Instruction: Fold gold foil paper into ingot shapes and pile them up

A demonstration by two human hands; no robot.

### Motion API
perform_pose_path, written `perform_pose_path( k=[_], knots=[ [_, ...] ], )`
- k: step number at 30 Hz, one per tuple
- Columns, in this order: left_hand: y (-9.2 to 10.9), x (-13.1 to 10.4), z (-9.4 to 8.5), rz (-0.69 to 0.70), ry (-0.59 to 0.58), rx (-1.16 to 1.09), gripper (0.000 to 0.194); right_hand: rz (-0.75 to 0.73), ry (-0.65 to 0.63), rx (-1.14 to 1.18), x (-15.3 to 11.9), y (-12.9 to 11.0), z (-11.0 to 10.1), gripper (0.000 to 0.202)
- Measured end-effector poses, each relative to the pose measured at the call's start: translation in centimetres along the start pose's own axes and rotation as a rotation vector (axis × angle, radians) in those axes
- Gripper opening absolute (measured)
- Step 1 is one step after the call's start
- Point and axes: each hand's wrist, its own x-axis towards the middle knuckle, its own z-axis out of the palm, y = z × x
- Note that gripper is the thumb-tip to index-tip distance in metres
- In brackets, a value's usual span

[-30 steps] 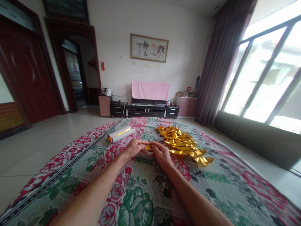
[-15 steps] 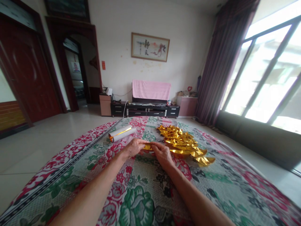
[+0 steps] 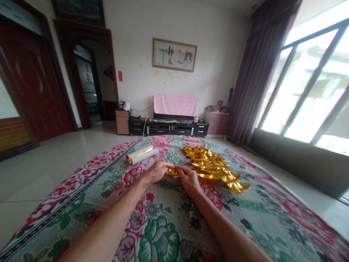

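A small folded piece of gold foil (image 3: 171, 171) is pinched between both hands just above the patterned cloth. My left hand (image 3: 158, 171) grips its left end, and my right hand (image 3: 188, 178) grips its right end, fingers closed. Right of my right hand lies a pile of folded gold foil pieces (image 3: 209, 163), spread from the far middle toward the right. Beyond my left hand rest white rolls (image 3: 141, 154) with a gold foil strip showing between them.
A floral cloth (image 3: 159, 238) covers the round-edged table under my forearms. Past its far edge stand a low black cabinet (image 3: 160, 131) and a pink cloth (image 3: 176, 104) over something. Windows and a purple curtain (image 3: 245, 80) are on the right.
The fingers have shifted very slightly on the foil piece, and its surface now catches the light differently. The pile and rolls stay in place.
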Motion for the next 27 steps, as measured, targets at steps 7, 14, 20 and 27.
perform_pose_path(
  k=[7, 14, 20, 27],
  knots=[
    [0.22, -0.02, 0.32, -0.012, -0.007, -0.060, 0.041, 0.035, 0.025, 0.040, 0.02, -0.10, -0.03, 0.039],
    [-0.07, 0.15, 0.18, -0.025, -0.021, -0.065, 0.039, 0.059, 0.037, 0.056, 0.09, -0.15, 0.12, 0.038],
    [-0.15, 0.28, 0.22, -0.059, 0.027, -0.070, 0.038, 0.035, 0.022, 0.065, 0.13, 0.12, 0.08, 0.036],
    [-0.32, 0.18, -0.02, -0.044, -0.022, -0.122, 0.037, 0.082, 0.022, 0.108, -0.01, -0.51, 0.01, 0.038]
  ],
)
